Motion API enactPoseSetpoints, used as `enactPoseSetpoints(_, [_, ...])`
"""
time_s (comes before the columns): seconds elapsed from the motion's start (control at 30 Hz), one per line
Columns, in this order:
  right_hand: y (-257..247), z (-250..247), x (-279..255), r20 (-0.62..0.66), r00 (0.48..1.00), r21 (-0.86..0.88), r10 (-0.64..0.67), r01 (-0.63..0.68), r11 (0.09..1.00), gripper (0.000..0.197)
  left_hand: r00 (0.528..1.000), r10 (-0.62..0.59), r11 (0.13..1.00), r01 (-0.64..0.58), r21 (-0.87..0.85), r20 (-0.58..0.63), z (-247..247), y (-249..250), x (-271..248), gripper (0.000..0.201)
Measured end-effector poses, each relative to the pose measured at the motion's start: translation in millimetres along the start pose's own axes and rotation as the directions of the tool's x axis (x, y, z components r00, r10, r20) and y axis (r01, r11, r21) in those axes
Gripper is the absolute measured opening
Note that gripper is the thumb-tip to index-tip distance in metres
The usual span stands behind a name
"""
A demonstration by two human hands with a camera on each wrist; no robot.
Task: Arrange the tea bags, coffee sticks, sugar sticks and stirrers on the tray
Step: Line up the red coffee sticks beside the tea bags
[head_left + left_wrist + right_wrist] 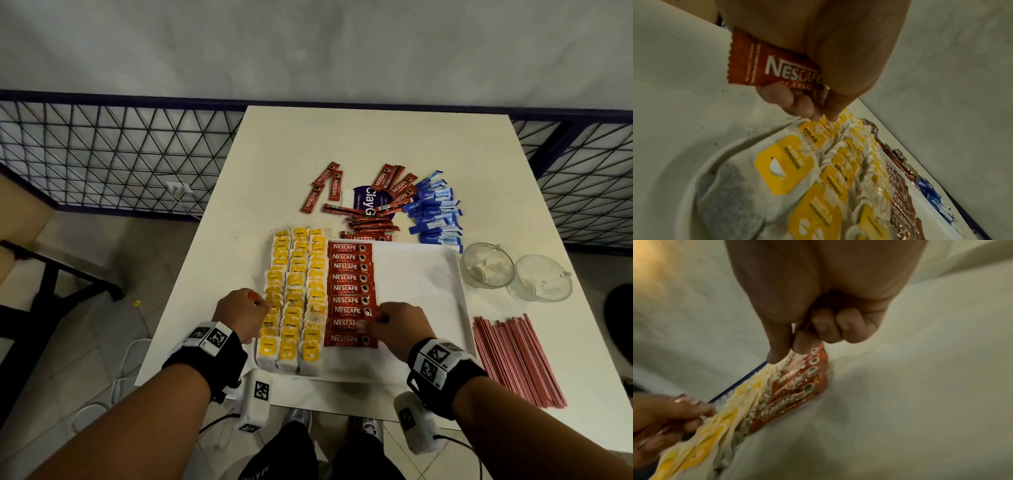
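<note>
Lying flat in the lower middle of the head view, a white rectangular tray (421,274) with a smooth matte surface is seen on a white table (308,144). Three columns of soft paper tea bags with glossy yellow tags (296,294) fill the tray's left part, and just right of them a column of shiny red foil coffee sticks (349,291) with crimped ends is laid crosswise, each touching the next. The right part of the tray is bare. At the left edge of the tea bags, the left hand (241,313) is clenched around a red foil coffee stick (774,68), its serrated end jutting from the fist in the left wrist view, while thumb and fingertips (803,105) reach down to the tea bags. The right hand (397,325) is placed at the lower end of the red column; in the right wrist view its thumb and forefinger are pressed together on the end of a laid stick, the other fingers (838,322) curled into the palm. Above the tray, a loose heap of red coffee sticks (376,205) is scattered around a dark blue printed packet (368,202), with a pile of blue-and-white paper sugar sticks (435,209) to its right. Two clear glass cups (513,270) are seen at the tray's right, and below them a bundle of thin pink stirrers (513,359) is spread lengthwise.
</note>
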State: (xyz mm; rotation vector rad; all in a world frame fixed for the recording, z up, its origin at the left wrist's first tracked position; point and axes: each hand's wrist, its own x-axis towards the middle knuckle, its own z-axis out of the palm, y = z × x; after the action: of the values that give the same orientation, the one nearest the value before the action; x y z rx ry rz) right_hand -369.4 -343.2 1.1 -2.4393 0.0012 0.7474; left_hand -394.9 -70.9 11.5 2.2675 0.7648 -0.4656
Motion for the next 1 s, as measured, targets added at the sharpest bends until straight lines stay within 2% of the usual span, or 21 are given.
enactPoseSetpoints(0.07, [-8.7,0.3,3.0,-0.002,0.985,-0.129,-0.175,0.173,0.976,0.024,1.000,0.004,1.000,-0.004,0.008,0.002,0.6,-0.2,-0.3,0.018])
enactPoseSetpoints(0.13, [-13.0,4.8,9.2,0.071,0.947,-0.319,-0.312,0.318,0.893,0.040,1.000,0.003,1.000,-0.004,0.010,0.005,0.8,-0.2,-0.8,0.017])
enactPoseSetpoints(0.2, [-12.8,9.3,14.3,0.128,0.922,-0.433,-0.366,0.384,0.816,0.048,1.000,-0.005,1.000,0.005,-0.001,-0.002,0.8,-0.5,-0.6,0.017])
enactPoseSetpoints(0.47, [-8.8,17.5,17.5,0.161,0.913,-0.513,-0.376,0.403,0.758,0.048,1.000,-0.014,1.000,0.014,0.009,-0.005,0.1,0.3,0.7,0.015])
enactPoseSetpoints(0.63, [-7.7,16.6,16.1,0.146,0.902,-0.467,-0.406,0.425,0.775,0.047,0.999,-0.034,0.998,0.034,0.053,-0.010,0.7,1.2,2.9,0.017])
enactPoseSetpoints(1.0, [-4.0,20.7,15.7,0.173,0.879,-0.461,-0.444,0.471,0.752,0.045,0.999,-0.050,0.998,0.051,0.044,-0.006,2.2,1.2,1.8,0.017])
